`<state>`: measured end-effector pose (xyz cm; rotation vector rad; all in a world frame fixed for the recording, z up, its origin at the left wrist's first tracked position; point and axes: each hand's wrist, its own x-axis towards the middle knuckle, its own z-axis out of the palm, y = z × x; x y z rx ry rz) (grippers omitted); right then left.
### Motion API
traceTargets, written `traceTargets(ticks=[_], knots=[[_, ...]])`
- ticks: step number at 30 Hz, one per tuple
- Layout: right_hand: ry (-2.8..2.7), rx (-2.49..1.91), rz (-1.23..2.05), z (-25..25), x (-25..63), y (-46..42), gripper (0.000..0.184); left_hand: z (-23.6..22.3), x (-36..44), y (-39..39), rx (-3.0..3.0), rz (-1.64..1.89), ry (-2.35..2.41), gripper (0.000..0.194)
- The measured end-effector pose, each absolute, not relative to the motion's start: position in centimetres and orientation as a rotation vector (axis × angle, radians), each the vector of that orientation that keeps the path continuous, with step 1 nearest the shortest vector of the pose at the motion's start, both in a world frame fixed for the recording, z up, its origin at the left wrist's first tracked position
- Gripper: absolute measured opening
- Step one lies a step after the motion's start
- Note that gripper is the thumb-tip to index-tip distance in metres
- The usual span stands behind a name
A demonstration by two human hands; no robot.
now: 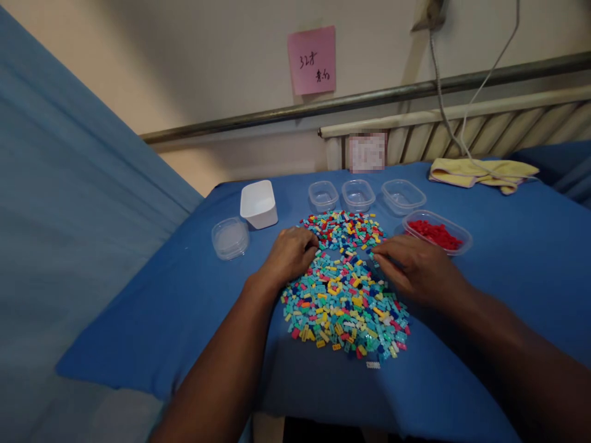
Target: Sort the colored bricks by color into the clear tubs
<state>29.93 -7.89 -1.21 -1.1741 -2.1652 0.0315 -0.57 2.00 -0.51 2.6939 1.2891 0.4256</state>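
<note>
A wide heap of small building bricks in turquoise, yellow, red, pink and blue spreads over the blue cloth, with a narrower band of bricks at its far side. Curled at the left edge of the heap is my left hand, its fingertips against the bricks; what lies inside the fingers is hidden. My right hand is at the right edge, thumb and fingers drawn together over the bricks. Anything between those fingertips is too small to name. Just behind this hand, a clear tub contains red bricks.
Three clear tubs stand in a row behind the heap. To the left are a white bin and a clear lidded container. A yellow cloth lies back right, under a hanging cable. A blue curtain hangs left.
</note>
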Motion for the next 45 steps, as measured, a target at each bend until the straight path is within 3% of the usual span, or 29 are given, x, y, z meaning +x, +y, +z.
traceTargets(ticks=[6, 9, 21, 29, 34, 37, 45], knots=[[-2.219, -1.160, 0.107, -1.6, 29.8, -7.9, 0.017, 0.6, -1.4, 1.7, 2.556, 0.534, 1.371, 0.012], [-2.230, -1.164, 0.122, -1.8, 29.9, -7.9, 0.017, 1.2, -2.3, 1.6, 2.452, 0.659, 1.448, 0.021], [-2.288, -1.155, 0.195, -1.9, 29.6, -8.1, 0.018, 0.6, -1.3, 1.4, 2.801, 0.262, 1.315, 0.017], [-2.326, -1.138, 0.207, -2.3, 29.4, -8.2, 0.018, 1.4, -1.1, 1.2, 2.783, 0.285, 1.351, 0.014], [-2.238, -1.114, 0.275, -1.9, 28.4, -8.7, 0.021, 1.6, 0.6, -0.5, 2.270, 0.598, 1.261, 0.008], [-2.076, -1.097, 0.391, -1.4, 27.5, -9.2, 0.028, 1.4, 2.9, -2.5, 1.831, 0.668, 1.038, 0.016], [-1.803, -1.097, 0.581, -1.3, 26.6, -9.2, 0.015, -0.1, 5.9, -4.4, 1.390, 0.775, 0.902, 0.027]])
